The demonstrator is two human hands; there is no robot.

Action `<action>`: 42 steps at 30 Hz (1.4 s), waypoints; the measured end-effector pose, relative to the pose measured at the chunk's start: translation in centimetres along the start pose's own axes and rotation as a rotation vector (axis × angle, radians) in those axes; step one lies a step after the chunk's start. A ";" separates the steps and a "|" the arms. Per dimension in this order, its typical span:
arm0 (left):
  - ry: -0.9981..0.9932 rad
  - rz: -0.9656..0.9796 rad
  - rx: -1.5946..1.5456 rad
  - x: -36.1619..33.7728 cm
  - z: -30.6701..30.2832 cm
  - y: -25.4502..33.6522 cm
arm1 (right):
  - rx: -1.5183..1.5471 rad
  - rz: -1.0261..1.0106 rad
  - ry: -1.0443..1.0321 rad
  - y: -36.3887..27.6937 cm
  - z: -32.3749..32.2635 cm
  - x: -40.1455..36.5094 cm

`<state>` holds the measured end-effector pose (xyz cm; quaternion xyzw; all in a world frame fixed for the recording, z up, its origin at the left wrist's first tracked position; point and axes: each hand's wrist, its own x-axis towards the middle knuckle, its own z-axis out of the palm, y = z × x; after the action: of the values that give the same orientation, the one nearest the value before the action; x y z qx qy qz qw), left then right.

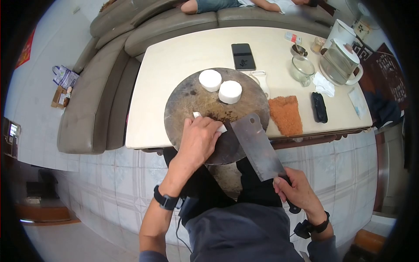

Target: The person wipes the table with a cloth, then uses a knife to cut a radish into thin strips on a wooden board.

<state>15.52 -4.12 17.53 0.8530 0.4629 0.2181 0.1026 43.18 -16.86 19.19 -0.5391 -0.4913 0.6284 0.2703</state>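
On a round wooden chopping board [187,94] lie two thick white round pieces, one [210,81] farther back and the other [230,92] beside it. My left hand [200,137] is closed over a white piece [222,129] near the board's front; parts of that piece show on both sides of the fingers. A cleaver [257,146] is gripped by its black handle in my right hand [297,187]. Its broad blade reaches over the board's right edge, to the right of my left hand.
An orange cloth [286,115], a white peeler [260,81] and a phone [243,56] lie around the board on the table [174,56]. Farther right are a glass cup [302,70], a pitcher [341,63] and a black case [319,107]. A person [218,5] lies on the sofa behind.
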 end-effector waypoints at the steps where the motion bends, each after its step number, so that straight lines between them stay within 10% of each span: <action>1: 0.041 -0.003 0.002 -0.6 -0.2 0.6 | -0.010 0.011 0.006 -0.1 0.0 0.0; 10: 0.278 -0.547 -0.238 -4.6 0.3 2.9 | -0.118 0.013 0.018 -0.5 0.2 0.1; 42: 0.583 -0.229 -0.138 -7.1 5.2 2.0 | -0.674 -0.289 0.123 -2.5 1.6 0.6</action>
<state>16.06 -11.00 11.74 0.6879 0.5499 0.4715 0.0472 41.05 -15.92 21.15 -0.5596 -0.7245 0.3533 0.1924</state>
